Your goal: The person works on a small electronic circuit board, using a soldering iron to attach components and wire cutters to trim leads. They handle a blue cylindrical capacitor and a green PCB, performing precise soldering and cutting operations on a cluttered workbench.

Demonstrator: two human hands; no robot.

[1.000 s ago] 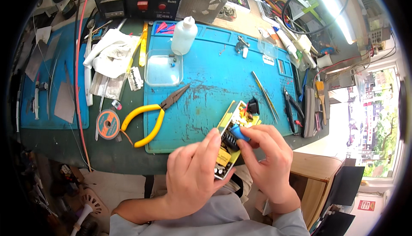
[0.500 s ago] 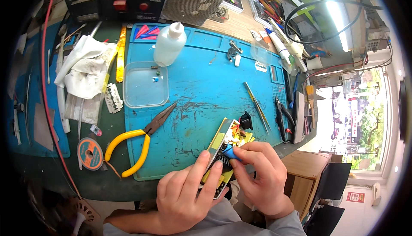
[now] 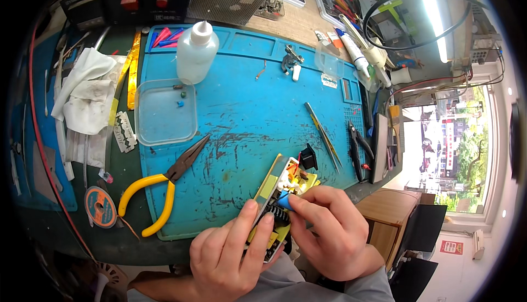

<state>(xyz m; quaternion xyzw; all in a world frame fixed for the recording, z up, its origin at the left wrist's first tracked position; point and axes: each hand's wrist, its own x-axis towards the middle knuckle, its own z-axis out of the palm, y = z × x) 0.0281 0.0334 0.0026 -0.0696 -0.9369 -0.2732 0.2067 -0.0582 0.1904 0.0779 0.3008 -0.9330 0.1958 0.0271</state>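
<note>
My left hand (image 3: 228, 258) grips an opened power supply circuit board (image 3: 268, 186) with yellow insulation, a pale metal side plate and a black coil, holding it tilted over the mat's near edge. Its first two fingers lie along the plate and over the components. At the board's right side, the thumb and index finger of my right hand (image 3: 332, 233) pinch a blue disc-shaped component (image 3: 283, 200). Whether that part is still attached to the board is hidden. A black socket (image 3: 308, 157) projects from the board's far end.
Yellow-handled pliers (image 3: 164, 192) lie left of the board, near a solder spool (image 3: 101, 206). Farther off stand a clear plastic tray (image 3: 144, 132) with small parts and a white squeeze bottle (image 3: 196, 55). Tweezers (image 3: 323, 137) and black cutters (image 3: 357, 154) rest at right on the blue mat (image 3: 236, 110).
The whole view has shifted, so the bench items appear farther left. My hands stay on the board, and more of the blue component shows beside my right fingertips.
</note>
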